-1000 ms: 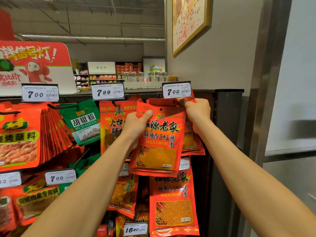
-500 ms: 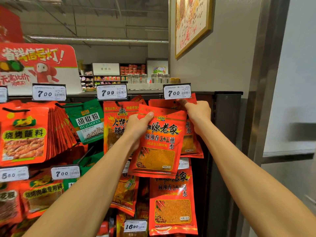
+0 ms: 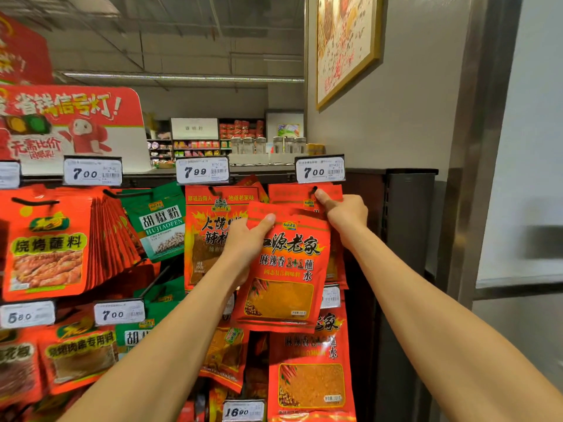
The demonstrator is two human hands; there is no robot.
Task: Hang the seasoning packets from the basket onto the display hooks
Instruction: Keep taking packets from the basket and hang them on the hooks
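A shop rack (image 3: 408, 208) of hooks fills the lower left and centre of the frame, hung with red and green packets under white price tags. A grey wall with a framed picture (image 3: 344, 47) rises at upper right, a steel post (image 3: 475, 147) stands at right, and far shelves show at centre under a red sign (image 3: 73, 126) at left.

The packet (image 3: 283, 269) sits at centre, just below the 7.00 tag (image 3: 320, 169). Its printed face looks at the camera, its long axis runs near upright, the top leaning a little left, and the top edge lies just beside the black hook (image 3: 313, 190).

The left hand (image 3: 243, 245) grips the packet's upper left edge, thumb across the front and fingers hidden behind. The right hand (image 3: 347, 213) is curled at the packet's upper right corner, forefinger stretched up to touch the hook tip; how it holds the corner cannot be told.
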